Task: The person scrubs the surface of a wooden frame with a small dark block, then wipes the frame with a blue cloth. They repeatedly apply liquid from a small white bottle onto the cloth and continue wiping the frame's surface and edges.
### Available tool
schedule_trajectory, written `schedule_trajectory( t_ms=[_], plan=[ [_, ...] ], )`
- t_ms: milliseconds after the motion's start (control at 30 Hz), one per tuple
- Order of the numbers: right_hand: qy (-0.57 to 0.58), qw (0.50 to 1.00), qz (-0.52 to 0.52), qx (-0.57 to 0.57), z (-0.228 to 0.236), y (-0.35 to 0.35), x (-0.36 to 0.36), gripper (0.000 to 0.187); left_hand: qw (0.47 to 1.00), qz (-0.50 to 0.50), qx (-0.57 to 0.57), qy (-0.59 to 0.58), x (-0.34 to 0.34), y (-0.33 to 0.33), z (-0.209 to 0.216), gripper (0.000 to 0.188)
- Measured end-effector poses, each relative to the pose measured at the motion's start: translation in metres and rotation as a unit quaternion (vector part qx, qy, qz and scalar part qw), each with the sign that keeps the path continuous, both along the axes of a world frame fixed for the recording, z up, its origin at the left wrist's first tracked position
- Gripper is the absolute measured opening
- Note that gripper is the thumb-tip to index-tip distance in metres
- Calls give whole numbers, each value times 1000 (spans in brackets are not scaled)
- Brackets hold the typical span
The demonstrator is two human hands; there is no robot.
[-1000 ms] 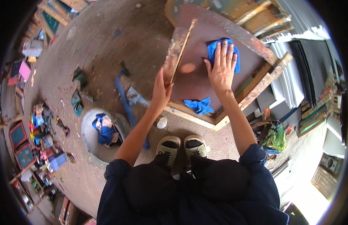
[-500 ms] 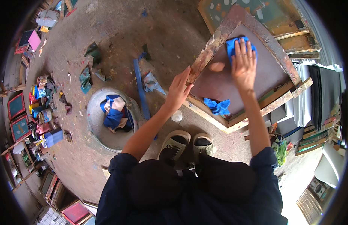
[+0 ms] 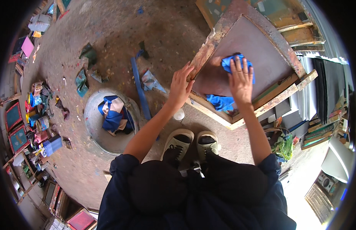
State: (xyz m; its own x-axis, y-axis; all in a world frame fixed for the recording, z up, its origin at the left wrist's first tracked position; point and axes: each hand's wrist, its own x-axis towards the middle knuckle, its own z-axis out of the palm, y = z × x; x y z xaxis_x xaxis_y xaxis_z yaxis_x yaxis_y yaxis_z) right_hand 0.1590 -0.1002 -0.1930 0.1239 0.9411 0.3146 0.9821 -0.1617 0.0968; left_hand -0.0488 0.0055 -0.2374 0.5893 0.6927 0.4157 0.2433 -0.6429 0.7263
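A wood-framed printing screen (image 3: pixel 264 42) with a dull purple-grey mesh leans at the upper right. My right hand (image 3: pixel 242 82) lies on it with fingers stretched out, pressing a blue cloth (image 3: pixel 234 62) flat against the mesh. Nearer to me, a second blue cloth (image 3: pixel 220 102) sits in the screen's lower corner, partly behind my right hand. My left hand (image 3: pixel 180 86) rests against the frame's left wooden edge, fingers extended and thumb apart.
A grey metal bucket (image 3: pixel 94 132) holding blue and cream cloth stands to the left. Cloth scraps and a blue strip (image 3: pixel 140 90) lie on the stained floor. A small white cup (image 3: pixel 179 114) is near my shoes (image 3: pixel 178 143). Stacked boards (image 3: pixel 329 88) stand at the right.
My right hand has slid the blue cloth down the mesh, nearer to me and the second cloth. A pale patch on the mesh no longer shows. My left hand stays at the frame edge.
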Motion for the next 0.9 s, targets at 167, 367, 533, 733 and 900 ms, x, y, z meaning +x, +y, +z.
schedule_trajectory(
  t_ms=[167,367,533,733,900],
  plan=[
    [51,970,127,-199,-52,-37,-49,55,1000,-5,3,11,6,-5,-3,56],
    [21,998,-22,-58,-39,-83,-13,51,999,2,-11,32,7,-6,8,54],
    [75,989,-114,52,-15,-39,-1,54,999,0,-12,42,10,-6,8,52],
    [119,981,50,-145,-53,-92,-53,53,999,-4,6,48,11,-8,4,53],
    [31,996,-75,-35,-27,-69,-18,53,998,10,31,60,4,-4,4,52]
  ],
)
